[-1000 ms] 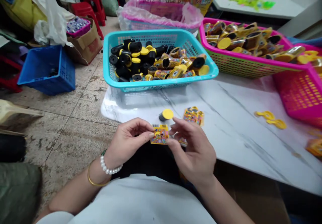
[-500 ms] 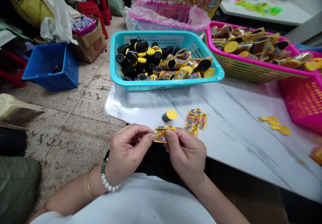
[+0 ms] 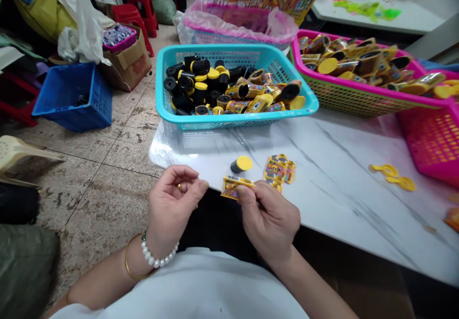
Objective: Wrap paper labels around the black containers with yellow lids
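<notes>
My right hand (image 3: 268, 214) pinches a small yellow printed label (image 3: 231, 187), with a barcode along its top edge, between thumb and fingers. To its left, my left hand (image 3: 179, 199) is apart from the label, its fingers curled in toward the thumb; whatever they hold, if anything, cannot be made out. Just beyond the label, a black canister with a yellow lid (image 3: 242, 164) stands tilted in view on the marbled table (image 3: 322, 166). A small pile of similar labels (image 3: 279, 170) lies to the right of the canister.
A turquoise basket (image 3: 236, 124) of black and labelled canisters stands behind. Pink baskets (image 3: 373, 96) with labelled canisters are at right, near yellow ring-shaped pieces (image 3: 392, 176). On the floor at left are a blue crate (image 3: 73, 96) and a cardboard box (image 3: 131, 65).
My left hand has moved left, away from the label it was touching. The label stays in my right hand and now appears flatter and more fully visible.
</notes>
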Demonstrator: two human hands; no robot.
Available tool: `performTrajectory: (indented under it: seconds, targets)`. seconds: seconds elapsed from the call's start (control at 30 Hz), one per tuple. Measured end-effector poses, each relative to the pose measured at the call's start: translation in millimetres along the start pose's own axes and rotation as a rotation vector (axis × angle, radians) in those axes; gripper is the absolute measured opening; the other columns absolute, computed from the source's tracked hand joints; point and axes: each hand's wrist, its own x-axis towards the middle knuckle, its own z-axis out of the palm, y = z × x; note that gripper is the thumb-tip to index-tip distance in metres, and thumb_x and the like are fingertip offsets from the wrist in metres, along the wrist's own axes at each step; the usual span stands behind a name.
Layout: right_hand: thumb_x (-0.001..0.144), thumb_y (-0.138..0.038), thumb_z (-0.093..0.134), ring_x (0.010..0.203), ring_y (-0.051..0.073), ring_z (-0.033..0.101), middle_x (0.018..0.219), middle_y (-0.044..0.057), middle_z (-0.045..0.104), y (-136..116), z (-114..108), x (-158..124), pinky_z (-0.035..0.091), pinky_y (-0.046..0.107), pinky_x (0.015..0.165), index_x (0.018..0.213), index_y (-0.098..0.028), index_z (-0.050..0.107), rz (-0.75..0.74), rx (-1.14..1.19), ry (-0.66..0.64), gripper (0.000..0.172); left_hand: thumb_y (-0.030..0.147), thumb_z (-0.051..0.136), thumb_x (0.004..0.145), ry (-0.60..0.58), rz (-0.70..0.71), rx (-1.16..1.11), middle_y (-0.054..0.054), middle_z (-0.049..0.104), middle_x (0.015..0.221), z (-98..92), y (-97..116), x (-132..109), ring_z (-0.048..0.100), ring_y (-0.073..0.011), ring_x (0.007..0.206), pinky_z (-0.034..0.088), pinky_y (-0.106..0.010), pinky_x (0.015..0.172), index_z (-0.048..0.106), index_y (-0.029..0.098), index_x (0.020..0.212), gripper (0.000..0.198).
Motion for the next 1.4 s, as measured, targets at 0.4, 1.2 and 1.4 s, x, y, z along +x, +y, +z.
performTrajectory:
  seconds: [0.4, 1.2, 1.4]
  targets:
    - [0.096, -0.016, 0.059, 0.048, 0.008, 0.036, 0.056, -0.006, 0.039, -0.5, 5.5, 3.9, 0.029, 0.025, 0.048, 0.062, -0.021, 0.045, -0.023, 0.005, 0.010, 0.037, 0.021, 0.079, 0.075, -0.070, -0.023, 0.098, 0.003, 0.065, 0.061, 0.5, -0.8, 3.0, 0.050, -0.0058, 0.050, 0.045, -0.017, 0.049, 0.071, 0.018, 0.073, 0.009]
    - [0.098, -0.024, 0.059, 0.065, 0.013, 0.060, 0.072, 0.003, 0.062, 7.5, -3.1, 26.2, 0.048, 0.025, 0.060, 0.085, -0.020, 0.072, -0.307, -0.128, -0.167, 0.019, 0.024, 0.081, 0.070, 0.012, 0.145, 0.228, -0.004, 0.067, 0.070, -6.9, -1.2, 7.4, 0.058, -0.0111, 0.063, 0.045, -0.020, 0.054, 0.080, 0.018, 0.067, 0.007]
    - [0.092, -0.037, 0.065, 0.098, 0.027, 0.066, 0.121, 0.015, 0.065, 34.5, -21.4, 50.4, 0.057, 0.042, 0.085, 0.121, -0.022, 0.071, -0.294, -0.311, -0.255, 0.033, 0.036, 0.082, 0.069, -0.092, -0.222, -0.028, 0.005, 0.052, 0.042, -4.4, 4.6, 22.5, 0.038, -0.0045, 0.031, 0.019, -0.016, 0.034, 0.068, 0.015, 0.070, 0.025]
